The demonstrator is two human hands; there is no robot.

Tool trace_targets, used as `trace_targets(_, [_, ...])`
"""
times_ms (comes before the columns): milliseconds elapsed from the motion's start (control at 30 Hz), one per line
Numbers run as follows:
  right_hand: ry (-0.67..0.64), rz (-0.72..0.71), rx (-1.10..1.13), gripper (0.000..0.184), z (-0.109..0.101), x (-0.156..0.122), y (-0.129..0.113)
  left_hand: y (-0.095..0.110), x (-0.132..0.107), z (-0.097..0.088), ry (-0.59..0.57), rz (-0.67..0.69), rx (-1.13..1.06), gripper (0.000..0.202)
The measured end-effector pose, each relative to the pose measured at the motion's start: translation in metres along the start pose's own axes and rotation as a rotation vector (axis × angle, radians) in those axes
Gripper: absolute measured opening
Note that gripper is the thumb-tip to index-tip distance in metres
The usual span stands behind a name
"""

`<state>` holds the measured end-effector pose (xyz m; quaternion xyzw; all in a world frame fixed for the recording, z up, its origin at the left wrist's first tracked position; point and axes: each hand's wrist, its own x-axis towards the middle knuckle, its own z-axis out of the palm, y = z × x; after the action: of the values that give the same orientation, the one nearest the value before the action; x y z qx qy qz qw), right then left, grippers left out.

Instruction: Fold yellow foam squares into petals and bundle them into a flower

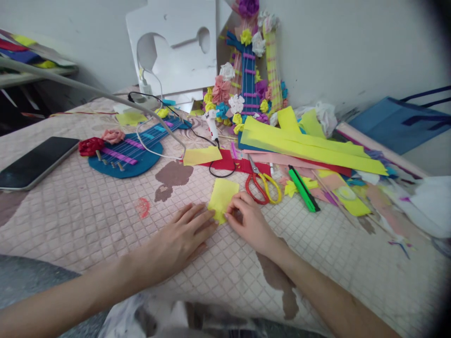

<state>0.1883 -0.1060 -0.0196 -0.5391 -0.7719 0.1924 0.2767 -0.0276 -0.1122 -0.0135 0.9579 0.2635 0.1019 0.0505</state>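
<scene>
Yellow paper (221, 193) lies flat on the tablecloth (317, 256), seemingly cut, not yet shaped! Left hand (186, 230) spreads, fingertips on its edge; right hand (252, 219), just apart, curls at its lower corner, pinching or not, can't tell. Beyond, the blue guitar (148, 157) already wears two roses (90, 147).

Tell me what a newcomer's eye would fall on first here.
Probably the flower-decked blue guitar neck standing upright at the back. Next, likely the blue model guitar lying left of centre, a red flower and pink flower beside it. Front and centre, the left hand and right hand are at a small yellow sheet.
</scene>
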Motion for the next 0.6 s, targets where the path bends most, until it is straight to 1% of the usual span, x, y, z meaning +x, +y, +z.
trace_targets(167, [0.006, -0.008, 0.003, 0.010, 0.0004, -0.0003, 0.0015, -0.0026, -0.0014, 0.0028, 0.011, 0.009, 0.011, 0.036])
trace_targets(333, [0.008, -0.013, 0.008, 0.012, 0.0009, -0.0012, 0.0027, -0.0014, 0.0020, 0.0037, 0.023, -0.014, -0.012, 0.040])
trace_targets(433, [0.013, -0.009, 0.013, 0.011, 0.0006, -0.0008, 0.0020, 0.0009, 0.0039, 0.0038, 0.002, -0.017, 0.000, 0.039])
trace_targets(600, [0.017, -0.010, 0.019, 0.010, 0.0013, -0.0012, 0.0024, 0.0015, 0.0022, 0.0053, 0.018, -0.015, -0.026, 0.036])
